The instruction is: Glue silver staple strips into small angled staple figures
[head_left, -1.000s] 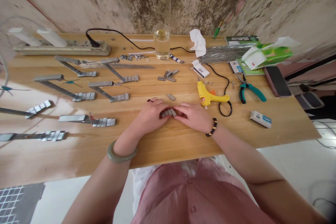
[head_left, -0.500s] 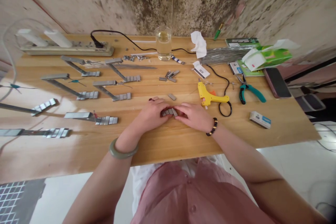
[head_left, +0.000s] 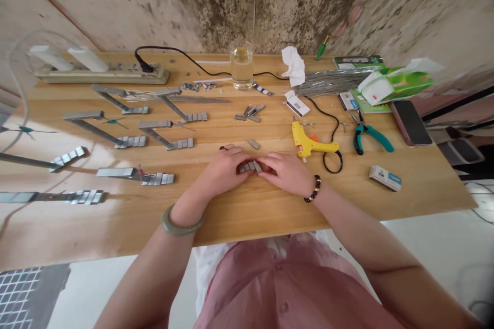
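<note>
On the wooden table (head_left: 247, 216) in front of me lies a short row of grey metal staple blocks (head_left: 249, 166), set side by side. My left hand (head_left: 226, 168) is closed around the left end of the row, fingers behind and thumb in front. At the other end, my right hand (head_left: 287, 172) pinches the last block, which is tilted against the others. Fingers hide parts of the row. A single staple strip (head_left: 253, 144) lies just beyond the hands, and a small pile of strips (head_left: 252, 111) sits farther back.
Several bent grey staple assemblies (head_left: 158, 178) stand at left. To the right are a yellow glue gun (head_left: 309, 143), teal-handled pliers (head_left: 376, 139), a small box (head_left: 386, 178) and a phone (head_left: 411, 122). Behind stand a glass of liquid (head_left: 242, 69), thin wires (head_left: 335, 82) and a power strip (head_left: 111, 75).
Both hands keep their hold on the row, with barely any finger movement. The whole view has shifted very slightly; nothing else has visibly moved.
</note>
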Demonstrator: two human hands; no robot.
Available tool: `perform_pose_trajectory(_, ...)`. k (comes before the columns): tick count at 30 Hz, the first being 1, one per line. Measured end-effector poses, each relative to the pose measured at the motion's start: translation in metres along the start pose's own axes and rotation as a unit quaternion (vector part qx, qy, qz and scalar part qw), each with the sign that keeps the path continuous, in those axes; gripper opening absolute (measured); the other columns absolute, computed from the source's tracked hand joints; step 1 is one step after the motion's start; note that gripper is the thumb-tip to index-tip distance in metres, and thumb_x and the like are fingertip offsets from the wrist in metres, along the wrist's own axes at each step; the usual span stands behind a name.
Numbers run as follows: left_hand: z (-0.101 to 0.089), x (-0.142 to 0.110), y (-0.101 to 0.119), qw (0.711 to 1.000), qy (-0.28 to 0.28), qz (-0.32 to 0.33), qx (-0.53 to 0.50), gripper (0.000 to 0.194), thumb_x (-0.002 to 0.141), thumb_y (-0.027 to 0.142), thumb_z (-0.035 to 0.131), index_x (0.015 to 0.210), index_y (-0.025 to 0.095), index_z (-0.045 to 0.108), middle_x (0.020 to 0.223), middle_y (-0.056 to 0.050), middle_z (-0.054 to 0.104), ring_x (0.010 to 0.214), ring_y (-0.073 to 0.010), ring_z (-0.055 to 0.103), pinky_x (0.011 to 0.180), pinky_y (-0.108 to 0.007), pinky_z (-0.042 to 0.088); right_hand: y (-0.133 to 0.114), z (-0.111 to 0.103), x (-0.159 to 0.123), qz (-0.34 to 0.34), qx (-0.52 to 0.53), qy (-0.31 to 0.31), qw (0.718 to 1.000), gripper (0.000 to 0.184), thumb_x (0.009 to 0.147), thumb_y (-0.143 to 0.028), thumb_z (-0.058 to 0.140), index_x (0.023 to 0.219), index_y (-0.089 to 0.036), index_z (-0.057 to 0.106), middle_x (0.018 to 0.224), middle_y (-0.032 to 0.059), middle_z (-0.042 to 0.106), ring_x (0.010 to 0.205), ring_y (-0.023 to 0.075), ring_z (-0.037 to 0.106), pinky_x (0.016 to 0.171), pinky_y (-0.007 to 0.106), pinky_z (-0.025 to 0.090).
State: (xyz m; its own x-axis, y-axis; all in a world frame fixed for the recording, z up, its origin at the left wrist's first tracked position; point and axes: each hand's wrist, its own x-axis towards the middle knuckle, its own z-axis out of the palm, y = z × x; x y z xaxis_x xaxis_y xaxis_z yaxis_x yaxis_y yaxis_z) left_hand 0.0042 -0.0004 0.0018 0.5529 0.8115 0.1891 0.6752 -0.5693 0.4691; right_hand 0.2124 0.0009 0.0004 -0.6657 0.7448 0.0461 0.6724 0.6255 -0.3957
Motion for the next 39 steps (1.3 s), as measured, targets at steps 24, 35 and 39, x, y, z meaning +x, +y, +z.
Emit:
perform_pose_trajectory(24,-0.0018,-0.0013,-0.0046,1.0,-0.012,-0.004,-0.014,0.013,0.08,0.027,0.064,0.09,0.02,0.066,0.084,-0.005,0.064,0.084,-0.0208,0.057,0.078,-0.036,0.045,-0.0017,-0.0025,-0.0002,0.017,0.069,0.029,0.997,0.03,0.085,-0.028,0.064,0.112,-0.016,0.059,0.09,0.004,0.066,0.083,0.0169,0.061,0.076,0.03,0.045)
perform_pose_trajectory(35,0.0006,-0.0008,-0.0083,1.0,-0.012,0.006,-0.013,0.014,0.08,0.027,0.063,0.092,0.02,0.066,0.082,-0.004,0.062,0.08,-0.0197,0.057,0.081,-0.037,0.043,-0.0004,0.0007,0.0013,0.014,0.023,0.006,1.0,0.033,0.087,-0.034,0.062,0.114,-0.015,0.06,0.098,0.0077,0.067,0.086,0.0188,0.061,0.076,0.031,0.045)
perform_pose_trajectory(39,0.0015,-0.0008,-0.0094,1.0,-0.011,0.005,-0.011,0.015,0.081,0.029,0.063,0.092,0.02,0.066,0.082,-0.005,0.062,0.081,-0.0201,0.056,0.079,-0.037,0.044,-0.0012,0.0002,0.0013,0.015,0.019,0.005,1.0,0.033,0.088,-0.035,0.061,0.115,-0.015,0.061,0.097,0.008,0.066,0.085,0.0188,0.061,0.074,0.03,0.045)
